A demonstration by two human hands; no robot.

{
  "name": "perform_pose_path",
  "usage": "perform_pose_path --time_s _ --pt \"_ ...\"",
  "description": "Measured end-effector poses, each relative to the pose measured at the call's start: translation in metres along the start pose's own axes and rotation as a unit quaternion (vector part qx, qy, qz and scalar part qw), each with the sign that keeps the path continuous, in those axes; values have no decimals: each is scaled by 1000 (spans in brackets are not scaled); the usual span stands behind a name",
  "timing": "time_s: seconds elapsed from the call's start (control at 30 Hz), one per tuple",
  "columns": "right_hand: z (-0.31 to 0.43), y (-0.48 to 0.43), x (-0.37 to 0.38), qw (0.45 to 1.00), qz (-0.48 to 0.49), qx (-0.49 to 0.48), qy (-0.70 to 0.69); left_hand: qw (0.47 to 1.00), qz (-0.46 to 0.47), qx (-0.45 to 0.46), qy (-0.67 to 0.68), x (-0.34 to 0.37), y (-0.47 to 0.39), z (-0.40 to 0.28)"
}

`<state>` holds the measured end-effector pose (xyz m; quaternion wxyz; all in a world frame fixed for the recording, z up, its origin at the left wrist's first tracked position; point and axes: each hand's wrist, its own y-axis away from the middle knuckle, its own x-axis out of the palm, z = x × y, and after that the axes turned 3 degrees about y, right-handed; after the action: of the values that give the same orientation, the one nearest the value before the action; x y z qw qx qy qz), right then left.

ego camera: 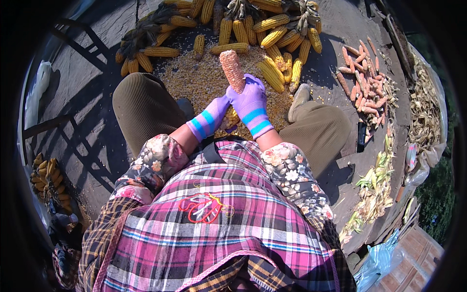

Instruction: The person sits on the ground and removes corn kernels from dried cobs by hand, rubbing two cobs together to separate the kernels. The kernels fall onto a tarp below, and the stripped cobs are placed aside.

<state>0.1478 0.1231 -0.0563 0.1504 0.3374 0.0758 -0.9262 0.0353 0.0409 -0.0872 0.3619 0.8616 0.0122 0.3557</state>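
Both hands wear lilac knit gloves with blue cuff bands and meet above a heap of loose corn kernels (pixel 189 82). My right hand (pixel 251 100) grips a reddish bare corncob (pixel 232 69), which points up and away from me. My left hand (pixel 216 111) is closed around a yellow corn ear (pixel 230 117) beneath the right hand; a purple fingertip shows under it. The hands hide where cob and ear meet, so I cannot tell whether they are one piece. Several unshelled ears (pixel 270 75) lie on the kernels just beyond my right hand.
Bundles of yellow ears with tied husks (pixel 237 27) lie across the far side. To the right are a pile of bare cobs (pixel 365 80), a dark rectangular object (pixel 361 137) and dry husks (pixel 375 189). More ears (pixel 49 179) lie at far left. My bent legs (pixel 142 109) flank the kernels.
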Motion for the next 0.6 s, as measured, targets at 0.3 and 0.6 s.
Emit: perform_pose_path --time_s 0.3,0.6 --pt "33 17 -10 987 -47 -155 5 987 -119 105 33 -20 -31 12" --pt "20 1 -24 997 -4 38 -70 999 13 34 21 5 -4 -12"
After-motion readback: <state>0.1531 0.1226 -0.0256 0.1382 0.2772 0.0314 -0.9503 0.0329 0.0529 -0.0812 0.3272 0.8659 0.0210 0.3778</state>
